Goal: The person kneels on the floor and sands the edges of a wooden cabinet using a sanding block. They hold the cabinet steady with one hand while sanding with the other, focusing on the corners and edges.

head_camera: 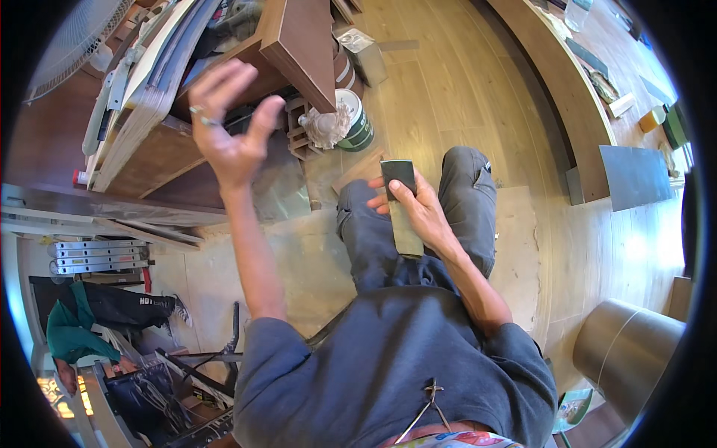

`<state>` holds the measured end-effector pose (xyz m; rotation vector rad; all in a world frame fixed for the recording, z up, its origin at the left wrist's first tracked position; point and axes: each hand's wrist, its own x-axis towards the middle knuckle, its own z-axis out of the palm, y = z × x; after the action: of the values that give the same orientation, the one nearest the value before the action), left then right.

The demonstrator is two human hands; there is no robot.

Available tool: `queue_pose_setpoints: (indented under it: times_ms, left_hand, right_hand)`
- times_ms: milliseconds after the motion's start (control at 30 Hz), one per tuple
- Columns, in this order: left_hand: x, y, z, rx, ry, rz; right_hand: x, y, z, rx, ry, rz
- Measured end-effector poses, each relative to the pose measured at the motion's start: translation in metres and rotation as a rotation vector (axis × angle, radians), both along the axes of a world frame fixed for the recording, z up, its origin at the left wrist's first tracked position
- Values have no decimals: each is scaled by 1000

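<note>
In my right hand (423,207) is a long flat strip (406,229), dark at the far end and olive-tan towards me; it looks like folded sandpaper. My thumb presses on its face and the fingers lie behind it, above my lap. My left hand (232,123), blurred and raised, holds nothing, with thumb and fingers apart and rings on the fingers. It appears in front of a brown wooden cabinet (302,45), and whether it touches anything cannot be told. Below the cabinet's corner, a crumpled pale cloth or paper (327,127) rests against a green-and-white bucket (357,126).
Stacked boards (140,123) and a fan (78,45) stand at the left. At right are a long wooden bench edge (588,123) and a grey sheet (636,176). A metal cylinder (627,353) stands lower right. Another person (84,325) bends at lower left near a folded ladder (101,257).
</note>
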<state>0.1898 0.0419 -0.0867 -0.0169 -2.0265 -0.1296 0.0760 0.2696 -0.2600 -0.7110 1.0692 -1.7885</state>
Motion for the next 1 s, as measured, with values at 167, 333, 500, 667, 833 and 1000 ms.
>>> queue_pose_setpoints:
  times_ms: [167, 333, 500, 667, 833, 1000]
  left_hand:
    - [4, 71, -80, 613, -515, -186]
    - [15, 95, -157, 1322, -539, -461]
    - [14, 95, -156, 1386, -545, -463]
    - [12, 97, -145, 1379, -551, -496]
    - [11, 104, -161, 1425, -465, -539]
    - [1, 119, -187, 1753, -31, -563]
  right_hand:
    - [-11, 19, 15, 75, 69, 203]
    - [-18, 25, 24, 179, 112, 361]
    - [-25, 23, 32, 245, 226, 416]
    - [-32, 24, 37, 244, 267, 467]
    - [-45, 33, 39, 180, 195, 541]
    - [-83, 59, -34, 73, -198, 212]
